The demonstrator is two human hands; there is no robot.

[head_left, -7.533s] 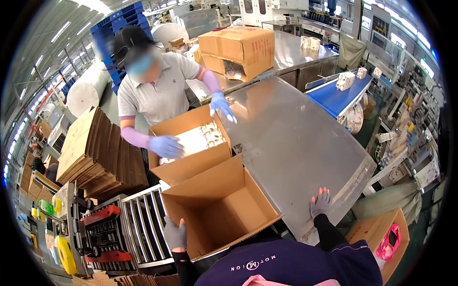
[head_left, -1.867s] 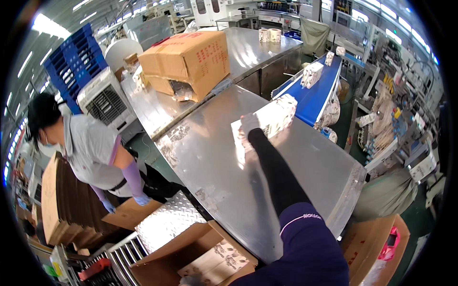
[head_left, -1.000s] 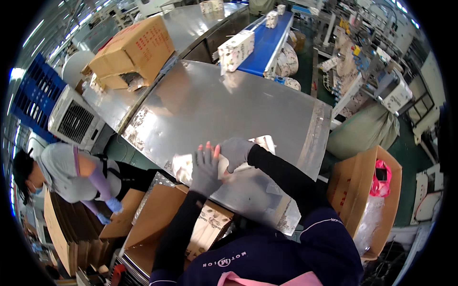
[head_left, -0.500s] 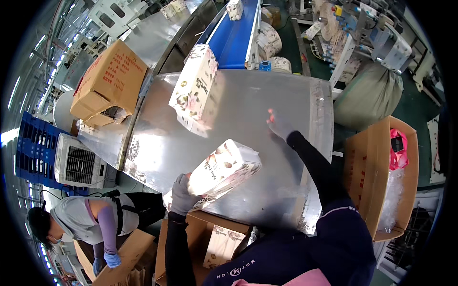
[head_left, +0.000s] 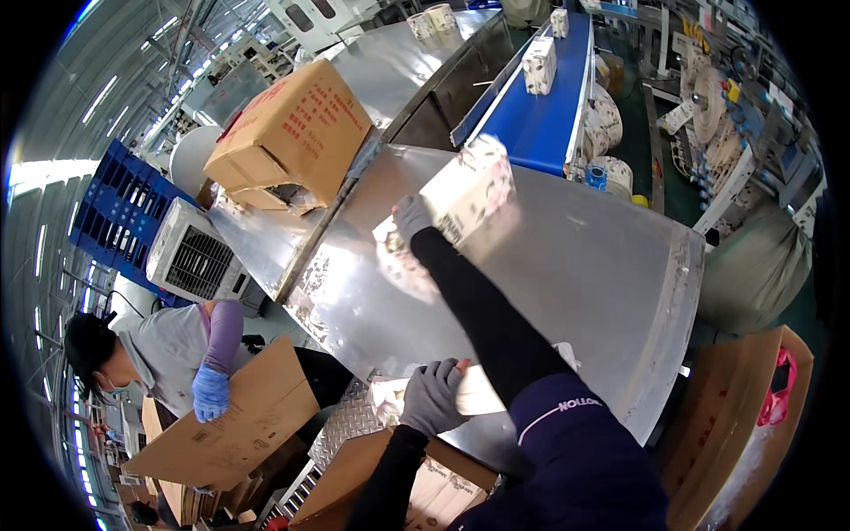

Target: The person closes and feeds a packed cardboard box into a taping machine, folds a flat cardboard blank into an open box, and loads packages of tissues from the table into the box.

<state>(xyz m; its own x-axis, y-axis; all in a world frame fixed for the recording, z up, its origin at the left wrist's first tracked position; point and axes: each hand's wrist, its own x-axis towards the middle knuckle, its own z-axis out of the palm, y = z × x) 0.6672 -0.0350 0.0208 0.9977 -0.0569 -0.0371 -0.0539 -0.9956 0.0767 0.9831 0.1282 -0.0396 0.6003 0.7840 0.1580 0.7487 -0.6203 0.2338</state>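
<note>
My left hand (head_left: 434, 396), in a grey glove, grips a white floral pack (head_left: 478, 396) at the table's near edge, just above an open carton. My right forearm crosses over that pack and hides part of it. Farther up the metal table, my gloved right hand (head_left: 412, 219) is closed against the left side of a long white floral pack (head_left: 482, 196). Motion blurs this pack, and the fingertips are hidden. Similar packs (head_left: 443, 494) lie inside the open carton (head_left: 350, 473) below my left hand.
A blue conveyor (head_left: 553, 119) carries packs towards the metal table (head_left: 575, 265). A brown carton (head_left: 288, 137) stands at the left. Another open carton (head_left: 735, 434) is at the right. At lower left, a person in blue gloves (head_left: 211, 392) handles a cardboard box (head_left: 230, 425).
My right hand has swung left from the bare tabletop onto the long pack. My left hand has drawn its pack nearer the table's edge. The view has turned, and the co-worker has raised a box.
</note>
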